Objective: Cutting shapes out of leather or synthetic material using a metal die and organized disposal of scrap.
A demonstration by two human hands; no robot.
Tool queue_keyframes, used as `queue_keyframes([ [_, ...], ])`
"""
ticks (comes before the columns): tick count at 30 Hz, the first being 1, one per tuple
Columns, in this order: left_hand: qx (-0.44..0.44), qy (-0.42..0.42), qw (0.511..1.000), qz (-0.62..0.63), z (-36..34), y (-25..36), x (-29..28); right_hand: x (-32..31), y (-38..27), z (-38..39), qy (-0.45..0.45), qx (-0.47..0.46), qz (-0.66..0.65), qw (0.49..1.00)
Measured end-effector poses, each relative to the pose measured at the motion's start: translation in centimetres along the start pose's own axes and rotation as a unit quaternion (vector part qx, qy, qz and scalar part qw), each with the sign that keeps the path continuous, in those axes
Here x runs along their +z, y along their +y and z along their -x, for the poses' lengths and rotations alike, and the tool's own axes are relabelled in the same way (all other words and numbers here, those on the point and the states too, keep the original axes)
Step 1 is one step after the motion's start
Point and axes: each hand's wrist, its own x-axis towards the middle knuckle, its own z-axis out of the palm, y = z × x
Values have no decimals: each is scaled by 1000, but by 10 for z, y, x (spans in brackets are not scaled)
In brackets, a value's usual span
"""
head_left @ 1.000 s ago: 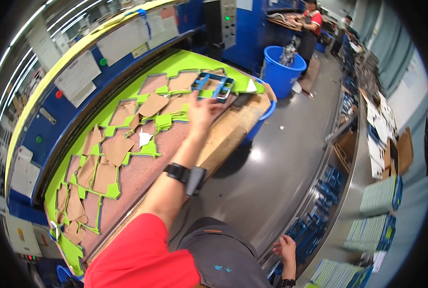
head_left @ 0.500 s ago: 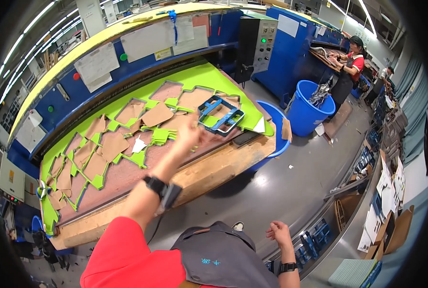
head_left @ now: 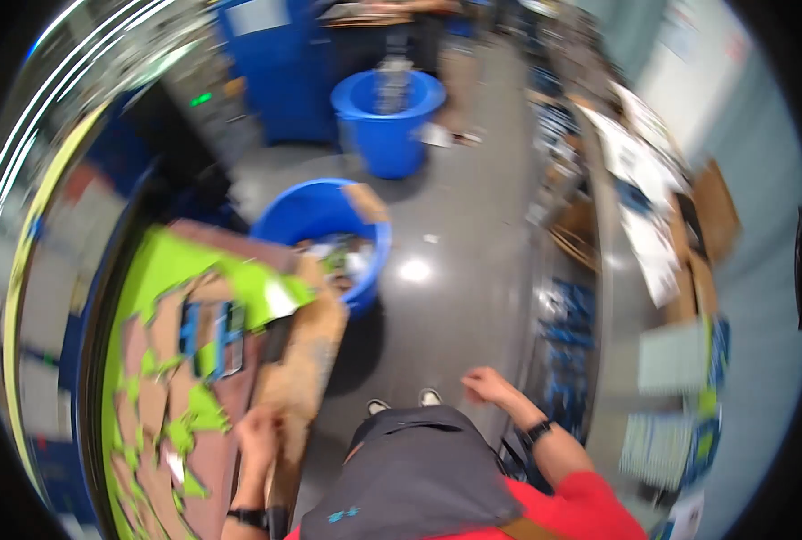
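Note:
My left hand point(head_left: 261, 436) hangs over the front wooden edge of the work table, beside the cut sheet; blur hides what its fingers do. My right hand point(head_left: 489, 385) is over the floor in front of my body, fingers curled in, nothing visible in them. On the table a blue metal frame with crossbars, like a cutting die point(head_left: 212, 338), rests on the bright green sheet point(head_left: 162, 261). Several tan cut pieces point(head_left: 153, 403) lie among the green remnants, with a small white scrap point(head_left: 175, 465) near my left hand.
A blue bin point(head_left: 376, 281) holding scraps stands at the table's far corner, a tan piece over its rim. Farther off is another blue bin point(head_left: 385, 144). On my right, a shelf point(head_left: 612, 360) carries cardboard, papers and pale green stacks point(head_left: 675, 360); blue frames point(head_left: 567, 333) sit below.
The view has swung to the right, so the table now lies at the left. My left hand has drawn back from beside the blue frame to the table's edge. My right hand's fingers have curled in.

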Motion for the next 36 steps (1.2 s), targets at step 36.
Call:
queue_keyframes([
  [36,97,300,902,-296,9,27,58,267,-463,-107,-305,-700,590,261],
])
